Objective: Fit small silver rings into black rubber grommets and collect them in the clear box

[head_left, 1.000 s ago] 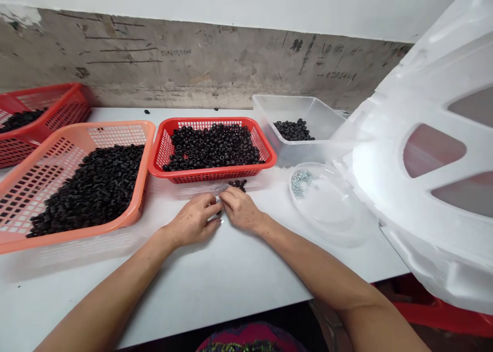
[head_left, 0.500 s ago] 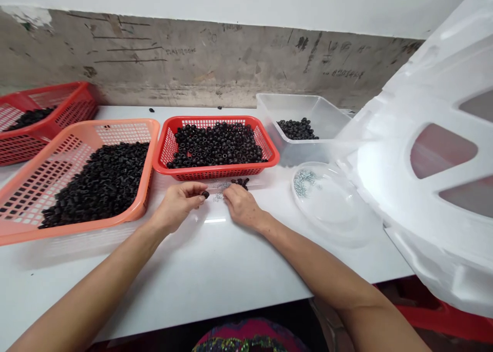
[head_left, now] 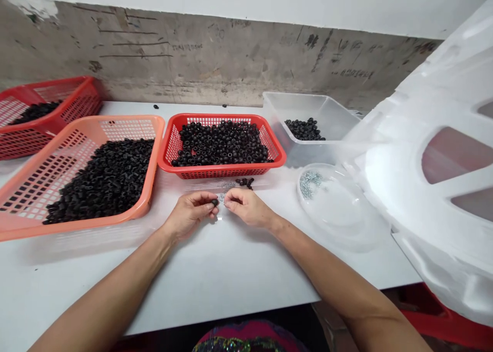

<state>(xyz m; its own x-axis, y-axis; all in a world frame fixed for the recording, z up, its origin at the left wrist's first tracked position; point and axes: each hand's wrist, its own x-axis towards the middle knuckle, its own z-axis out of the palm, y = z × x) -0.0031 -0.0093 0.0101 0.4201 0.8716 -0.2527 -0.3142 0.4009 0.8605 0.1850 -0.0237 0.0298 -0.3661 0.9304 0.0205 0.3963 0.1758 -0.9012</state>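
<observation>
Red mesh basket point(head_left: 77, 105) is cut off by the left edge of the view, with black beads point(head_left: 34, 112) lying in it. Nearer, a larger orange mesh basket point(head_left: 127, 120) is heaped with black tubular pieces point(head_left: 100, 180). A smaller red mesh basket point(head_left: 223, 170) is filled with black ring-shaped beads point(head_left: 219, 144).

Left hand point(head_left: 190, 214) is placed just in front of that basket, and a single black bead point(head_left: 214, 202) is pinched at its fingertips. Small silver pieces point(head_left: 222, 197) are scattered just beyond the fingertips of both hands. Right hand point(head_left: 246, 208) is held beside the left, almost touching it, with its fingers curled; whether anything is gripped cannot be told. A small heap of black beads point(head_left: 245, 182) lies just past it, near the basket rim.

Open white table point(head_left: 231, 285) is left in front of the hands. Further right stand a clear plastic tub point(head_left: 311, 105) holding black beads point(head_left: 304, 130) and a clear oval dish point(head_left: 339, 208) holding silver pieces point(head_left: 310, 183). Bulky white moulded plastic point(head_left: 442, 188) closes off the right side.
</observation>
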